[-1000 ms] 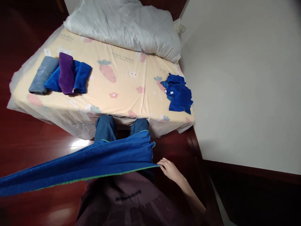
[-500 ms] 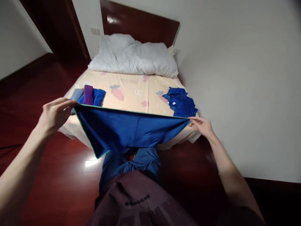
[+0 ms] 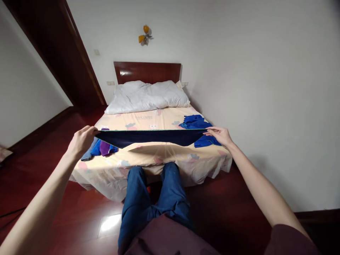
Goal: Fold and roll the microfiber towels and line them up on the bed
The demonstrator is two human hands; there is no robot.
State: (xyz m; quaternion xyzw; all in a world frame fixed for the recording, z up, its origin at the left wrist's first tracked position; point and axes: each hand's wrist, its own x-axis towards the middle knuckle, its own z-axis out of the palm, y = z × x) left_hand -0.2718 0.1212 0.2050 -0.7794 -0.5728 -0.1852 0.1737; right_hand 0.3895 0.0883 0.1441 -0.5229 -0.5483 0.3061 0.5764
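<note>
A blue towel (image 3: 151, 137) with a green edge hangs stretched flat and nearly edge-on above the foot of the bed (image 3: 148, 161). My left hand (image 3: 81, 141) is closed on its left corner. My right hand (image 3: 220, 135) pinches its right corner. Both arms reach out over my knees toward the bed. Rolled towels (image 3: 103, 147), blue, purple and grey, lie on the bed's left side, partly hidden behind the stretched towel. A heap of loose blue cloths (image 3: 198, 124) lies on the bed's right side, just beyond my right hand.
A white duvet (image 3: 147, 95) is bunched against the dark wooden headboard (image 3: 147, 71). A white wall (image 3: 260, 106) runs close along the bed's right. Dark red floor (image 3: 39, 166) spreads to the left, toward a dark doorway (image 3: 66, 53). A wall lamp (image 3: 145, 35) hangs above.
Both hands rose and carried the towel from my lap out over the foot of the bed, pulling it taut and flat. The camera tilted up, so wall and headboard came into view.
</note>
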